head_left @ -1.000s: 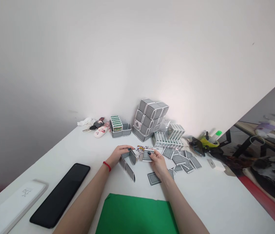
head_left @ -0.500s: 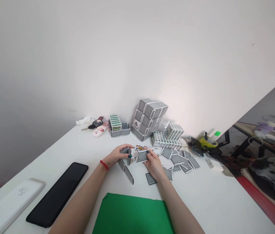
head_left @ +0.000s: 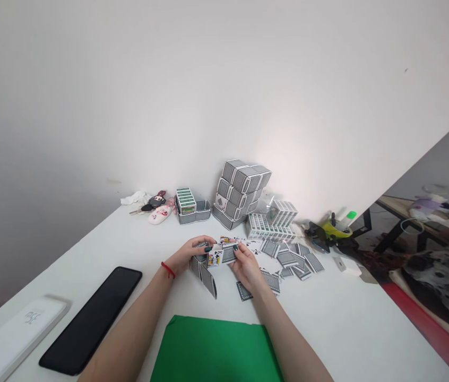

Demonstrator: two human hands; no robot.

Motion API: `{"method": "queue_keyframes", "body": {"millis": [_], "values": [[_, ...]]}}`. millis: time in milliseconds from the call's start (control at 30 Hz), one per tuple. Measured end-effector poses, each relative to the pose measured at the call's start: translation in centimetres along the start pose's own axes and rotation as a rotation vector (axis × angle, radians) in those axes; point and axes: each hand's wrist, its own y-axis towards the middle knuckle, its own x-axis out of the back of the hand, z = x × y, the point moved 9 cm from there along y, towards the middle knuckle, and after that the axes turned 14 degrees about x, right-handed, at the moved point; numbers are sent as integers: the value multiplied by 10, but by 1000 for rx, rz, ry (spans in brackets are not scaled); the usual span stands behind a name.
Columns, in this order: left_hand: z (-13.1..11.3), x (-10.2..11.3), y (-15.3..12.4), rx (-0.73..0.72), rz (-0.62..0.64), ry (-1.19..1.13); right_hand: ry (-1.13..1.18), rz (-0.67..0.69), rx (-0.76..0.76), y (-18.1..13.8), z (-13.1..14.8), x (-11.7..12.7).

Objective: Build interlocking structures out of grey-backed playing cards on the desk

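My left hand (head_left: 192,253), with a red string on its wrist, grips a partly joined frame of folded playing cards (head_left: 204,275). One strip of that frame sticks out toward me. My right hand (head_left: 245,265) pinches a grey-backed folded playing card (head_left: 228,254) between thumb and fingers. Between the hands a king card (head_left: 214,258) shows its face, touching the frame. Loose grey-backed cards (head_left: 294,260) lie scattered to the right of my right hand, and a couple more lie under its wrist.
Behind stands a stacked tower of folded-card boxes (head_left: 240,193). A low card box (head_left: 195,216) holds card packs to its left; more packs (head_left: 272,228) stand right. A phone (head_left: 93,318), white power bank (head_left: 21,339), keys with charms (head_left: 155,204) and green sheet (head_left: 214,350) lie around.
The right hand has moved slightly left with its card, close against the frame. The king's face now shows more fully, and the frame in my left hand has turned a little.
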Motion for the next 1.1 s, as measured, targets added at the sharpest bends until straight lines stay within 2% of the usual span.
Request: {"method": "queue_keyframes", "body": {"millis": [467,700,1100], "values": [[6,9,5,17,-16,-84,35,25,-12,0,-1,0],[5,6,5,13,-4,-67,48,50,-19,1,-6,2],[3,18,11,-72,-141,-31,-19,69,3,-2,-1,-6]]}}
